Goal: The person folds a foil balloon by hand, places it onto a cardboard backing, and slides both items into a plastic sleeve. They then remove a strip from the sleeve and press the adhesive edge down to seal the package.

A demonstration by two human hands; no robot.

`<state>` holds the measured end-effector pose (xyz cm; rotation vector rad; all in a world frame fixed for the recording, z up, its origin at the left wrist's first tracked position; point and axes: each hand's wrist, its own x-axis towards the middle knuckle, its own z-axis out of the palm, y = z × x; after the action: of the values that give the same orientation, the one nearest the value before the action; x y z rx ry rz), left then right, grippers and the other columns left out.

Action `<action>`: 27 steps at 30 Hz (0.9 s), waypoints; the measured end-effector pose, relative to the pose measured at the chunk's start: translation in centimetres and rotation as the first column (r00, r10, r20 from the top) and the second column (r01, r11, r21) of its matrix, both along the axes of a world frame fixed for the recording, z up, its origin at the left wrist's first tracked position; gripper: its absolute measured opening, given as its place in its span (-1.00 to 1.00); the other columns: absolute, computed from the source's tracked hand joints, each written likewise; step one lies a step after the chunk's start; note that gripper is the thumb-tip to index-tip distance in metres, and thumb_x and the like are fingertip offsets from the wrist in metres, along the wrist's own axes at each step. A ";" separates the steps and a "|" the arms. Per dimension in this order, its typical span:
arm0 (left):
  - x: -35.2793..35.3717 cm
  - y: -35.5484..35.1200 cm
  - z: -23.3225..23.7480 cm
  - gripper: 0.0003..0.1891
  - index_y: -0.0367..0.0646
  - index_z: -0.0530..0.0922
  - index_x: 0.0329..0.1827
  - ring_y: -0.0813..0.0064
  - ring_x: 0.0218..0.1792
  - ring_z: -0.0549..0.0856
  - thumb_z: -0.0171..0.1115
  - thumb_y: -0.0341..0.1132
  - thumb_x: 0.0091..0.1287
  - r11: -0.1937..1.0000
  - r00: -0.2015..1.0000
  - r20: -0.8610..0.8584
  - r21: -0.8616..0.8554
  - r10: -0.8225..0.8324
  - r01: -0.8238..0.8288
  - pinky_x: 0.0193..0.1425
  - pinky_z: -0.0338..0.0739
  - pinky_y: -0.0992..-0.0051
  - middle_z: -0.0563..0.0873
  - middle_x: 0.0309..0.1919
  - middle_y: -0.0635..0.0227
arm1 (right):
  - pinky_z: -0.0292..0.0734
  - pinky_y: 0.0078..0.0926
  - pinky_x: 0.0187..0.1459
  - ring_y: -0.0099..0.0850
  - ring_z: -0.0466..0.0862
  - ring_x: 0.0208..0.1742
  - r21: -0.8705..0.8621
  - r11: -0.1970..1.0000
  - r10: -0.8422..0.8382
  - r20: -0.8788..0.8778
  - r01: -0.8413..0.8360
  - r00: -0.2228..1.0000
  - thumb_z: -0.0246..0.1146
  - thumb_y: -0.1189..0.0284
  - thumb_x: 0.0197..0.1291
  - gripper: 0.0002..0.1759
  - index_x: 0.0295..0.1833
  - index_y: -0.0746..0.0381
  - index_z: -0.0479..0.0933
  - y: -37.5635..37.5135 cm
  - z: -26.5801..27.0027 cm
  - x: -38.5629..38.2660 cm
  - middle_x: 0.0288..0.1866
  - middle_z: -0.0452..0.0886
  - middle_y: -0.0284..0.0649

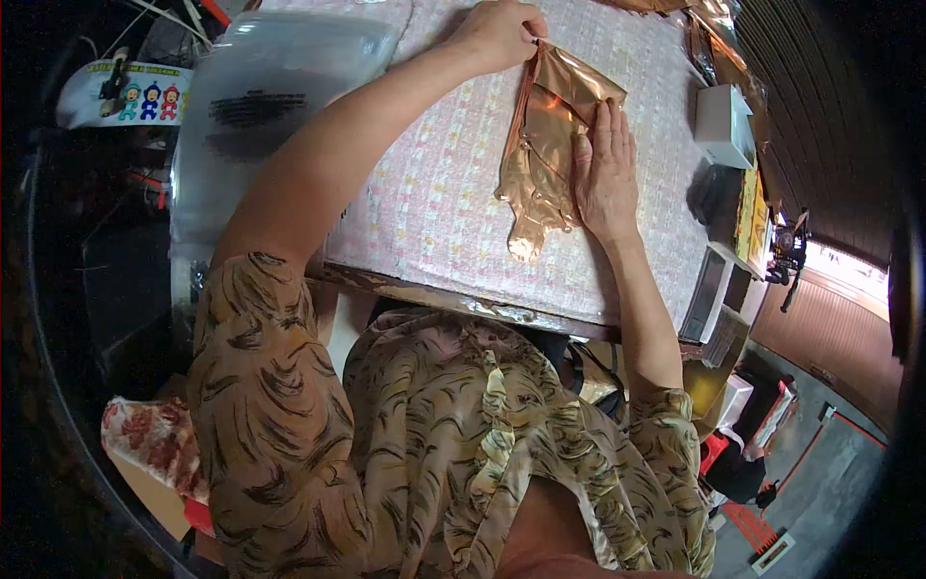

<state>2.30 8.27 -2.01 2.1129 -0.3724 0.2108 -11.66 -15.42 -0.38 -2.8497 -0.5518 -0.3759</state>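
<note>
We see a cloth-covered tabletop [434,222] and, along its left side, clear plastic packaging [280,72] printed in black, whose contents we cannot tell. Right of centre lies the copper-coloured foil [555,125], its long axis running away from the body, its crumpled, uneven end pointing toward us. Near the right edge stands a white box [716,114], its interior hidden. The right hand [610,183] lies flat, fingers close together on the foil's right margin; the left hand's [494,37] fingers pinch its far corner.
</note>
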 end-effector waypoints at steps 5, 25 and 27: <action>0.3 0.5 -0.4 -0.74 -0.12 0.74 0.04 0.46 -0.10 0.81 0.43 -0.37 0.29 0.997 0.994 -0.079 0.001 -0.075 0.076 0.04 0.70 0.44 0.84 -0.14 0.34 | 0.05 -0.02 0.67 0.11 0.17 0.69 -0.021 1.000 -0.008 0.005 0.008 1.000 -0.01 0.21 0.66 -0.33 0.67 0.37 0.12 -0.1 -0.2 0.0 0.69 0.18 0.15; 0.2 0.1 1.7 -0.90 -0.08 0.77 -0.23 0.23 -0.23 0.83 0.38 -0.35 0.23 0.999 0.984 -0.173 0.035 0.037 -0.031 -0.11 0.70 0.30 0.85 -0.29 0.16 | 0.02 0.02 0.68 0.08 0.14 0.72 -0.025 0.999 -0.032 -0.026 0.031 0.999 0.00 0.22 0.64 -0.31 0.70 0.33 0.08 0.1 0.1 -0.3 0.72 0.14 0.13; 0.5 0.0 1.7 -0.90 -0.07 0.78 -0.24 0.23 -0.23 0.84 0.38 -0.32 0.25 0.996 0.980 -0.190 0.077 0.058 -0.044 -0.11 0.70 0.31 0.86 -0.29 0.17 | 0.02 0.02 0.68 0.08 0.14 0.72 -0.023 0.999 -0.032 -0.030 0.031 0.999 0.00 0.22 0.65 -0.31 0.70 0.33 0.08 0.0 0.1 -0.2 0.72 0.13 0.13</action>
<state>2.77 8.32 -0.29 2.1939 -0.2146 0.0219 -11.90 -15.38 -0.28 -2.8839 -0.5088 -0.3331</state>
